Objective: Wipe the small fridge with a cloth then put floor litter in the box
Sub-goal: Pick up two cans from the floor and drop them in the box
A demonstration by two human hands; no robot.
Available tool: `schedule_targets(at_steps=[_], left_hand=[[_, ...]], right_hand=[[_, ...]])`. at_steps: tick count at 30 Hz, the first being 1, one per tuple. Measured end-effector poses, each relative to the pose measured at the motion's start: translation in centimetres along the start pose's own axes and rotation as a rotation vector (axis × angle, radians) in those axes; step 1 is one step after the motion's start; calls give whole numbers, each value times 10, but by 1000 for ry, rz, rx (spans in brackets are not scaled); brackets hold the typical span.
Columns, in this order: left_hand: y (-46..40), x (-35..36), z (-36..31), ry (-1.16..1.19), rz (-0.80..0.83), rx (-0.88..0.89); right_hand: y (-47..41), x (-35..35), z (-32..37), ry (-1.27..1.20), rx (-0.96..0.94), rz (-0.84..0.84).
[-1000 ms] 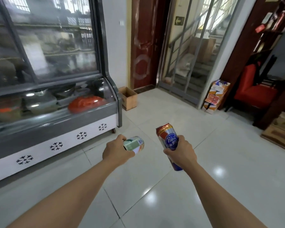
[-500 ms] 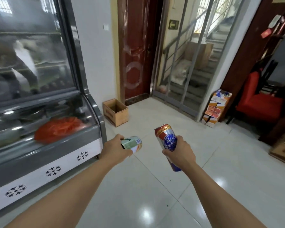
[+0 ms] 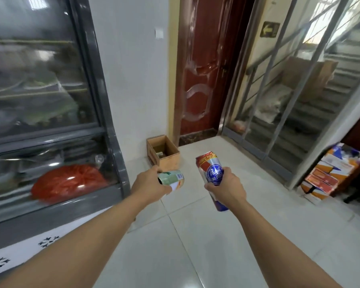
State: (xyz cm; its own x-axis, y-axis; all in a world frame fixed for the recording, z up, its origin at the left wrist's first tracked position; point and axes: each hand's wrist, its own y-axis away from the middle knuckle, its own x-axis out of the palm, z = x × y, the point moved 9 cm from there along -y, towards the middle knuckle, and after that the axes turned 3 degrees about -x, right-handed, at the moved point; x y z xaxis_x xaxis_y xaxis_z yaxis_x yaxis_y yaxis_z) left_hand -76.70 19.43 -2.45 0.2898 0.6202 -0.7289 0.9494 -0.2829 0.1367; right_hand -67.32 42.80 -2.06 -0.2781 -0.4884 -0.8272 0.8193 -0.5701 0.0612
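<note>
My left hand [image 3: 149, 185] grips a green and white can [image 3: 173, 179] held on its side. In my right hand [image 3: 227, 187] is a tall red, silver and blue beer can [image 3: 210, 170], held upright and tilted slightly. Both hands are held out over the tiled floor. An open cardboard box [image 3: 168, 157] stands on the floor just beyond my hands, against the white wall, with something small lying inside it. The glass-fronted display fridge [image 3: 114, 146] fills the left side.
A dark red door [image 3: 200, 75] is behind the box. A glass and metal partition [image 3: 279, 100] with stairs behind runs to the right. Printed cartons [image 3: 328, 173] lean at the far right. The floor [image 3: 195, 235] is glossy white tile.
The view has moved forward and turned left: the box now lies close ahead and larger. Both hands still hold their cans in the same pose.
</note>
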Motion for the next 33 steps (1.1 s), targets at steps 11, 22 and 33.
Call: schedule_targets(at_steps=[11, 22, 33], left_hand=[[-273, 21, -36, 6, -43, -140], [-516, 40, -90, -24, -93, -184], [-680, 35, -68, 54, -218, -428]], right_hand=[[-283, 28, 36, 89, -40, 56], [-548, 55, 55, 129, -80, 123], [-763, 137, 122, 156, -247, 368]])
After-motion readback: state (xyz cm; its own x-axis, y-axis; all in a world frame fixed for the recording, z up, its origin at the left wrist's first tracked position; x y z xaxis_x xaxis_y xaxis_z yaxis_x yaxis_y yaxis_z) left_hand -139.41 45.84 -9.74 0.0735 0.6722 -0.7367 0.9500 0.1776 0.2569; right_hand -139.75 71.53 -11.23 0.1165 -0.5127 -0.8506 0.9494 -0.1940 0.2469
